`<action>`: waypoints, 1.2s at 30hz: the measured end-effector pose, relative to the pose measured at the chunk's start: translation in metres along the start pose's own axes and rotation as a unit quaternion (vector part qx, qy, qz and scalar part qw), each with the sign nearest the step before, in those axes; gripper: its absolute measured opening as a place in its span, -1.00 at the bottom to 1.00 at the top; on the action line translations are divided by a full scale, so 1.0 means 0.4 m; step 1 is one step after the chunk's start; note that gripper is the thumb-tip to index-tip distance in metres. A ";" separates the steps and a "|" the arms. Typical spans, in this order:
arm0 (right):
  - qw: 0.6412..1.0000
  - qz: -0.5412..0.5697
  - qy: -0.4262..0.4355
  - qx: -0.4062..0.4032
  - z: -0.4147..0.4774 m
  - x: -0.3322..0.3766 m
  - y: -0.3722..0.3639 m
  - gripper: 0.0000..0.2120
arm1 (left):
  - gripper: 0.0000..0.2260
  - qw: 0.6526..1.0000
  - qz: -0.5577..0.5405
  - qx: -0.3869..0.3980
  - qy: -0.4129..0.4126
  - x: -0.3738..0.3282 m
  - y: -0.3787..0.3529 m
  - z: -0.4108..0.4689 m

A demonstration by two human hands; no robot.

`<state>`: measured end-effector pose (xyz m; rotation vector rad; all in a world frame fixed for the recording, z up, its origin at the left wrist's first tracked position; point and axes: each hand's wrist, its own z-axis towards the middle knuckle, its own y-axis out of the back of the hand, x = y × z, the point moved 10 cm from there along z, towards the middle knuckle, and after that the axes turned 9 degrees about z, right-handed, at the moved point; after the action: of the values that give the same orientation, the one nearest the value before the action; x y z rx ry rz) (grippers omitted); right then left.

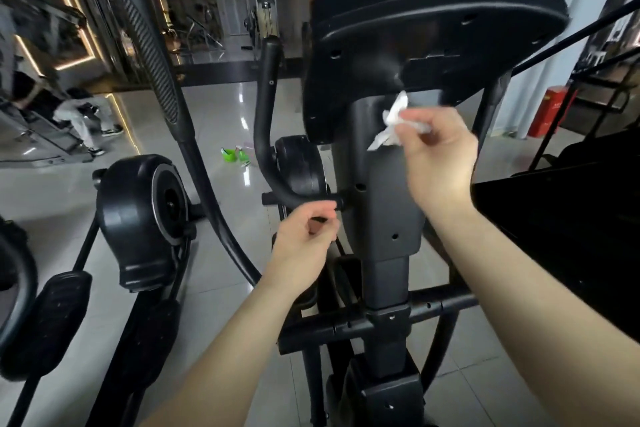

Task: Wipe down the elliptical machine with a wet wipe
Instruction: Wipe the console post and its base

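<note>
Here the right hand (440,156) pinches a crumpled white wet wipe (391,125).

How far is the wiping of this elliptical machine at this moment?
Done: no wiped surface can be told apart. In hand: the right hand pinches the wet wipe at the centre column under the console. Still to do, probably: handlebar, crossbar.

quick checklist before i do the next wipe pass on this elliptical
1. Grip on the wipe by the right hand: ok, pinched in its fingers.
2. Spread of the wipe: not ok, crumpled.
3. Contact of the wipe with the centre column: cannot tell, blurred.
4. Path clear of the left hand: ok, it sits lower, by the handlebar.
5. Hold of the left hand on the handlebar: cannot tell.
</note>
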<state>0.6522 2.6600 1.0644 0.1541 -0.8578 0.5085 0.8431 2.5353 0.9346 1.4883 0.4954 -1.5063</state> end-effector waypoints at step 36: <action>0.974 -0.173 0.127 -0.074 -0.165 0.032 -0.153 -0.74 | -0.76 0.991 -0.012 0.089 -0.098 -0.074 0.011 0.165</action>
<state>0.7340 2.6331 1.0353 0.0966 -0.5986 0.1322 0.8053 2.4894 0.9758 1.4524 0.2682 -1.7317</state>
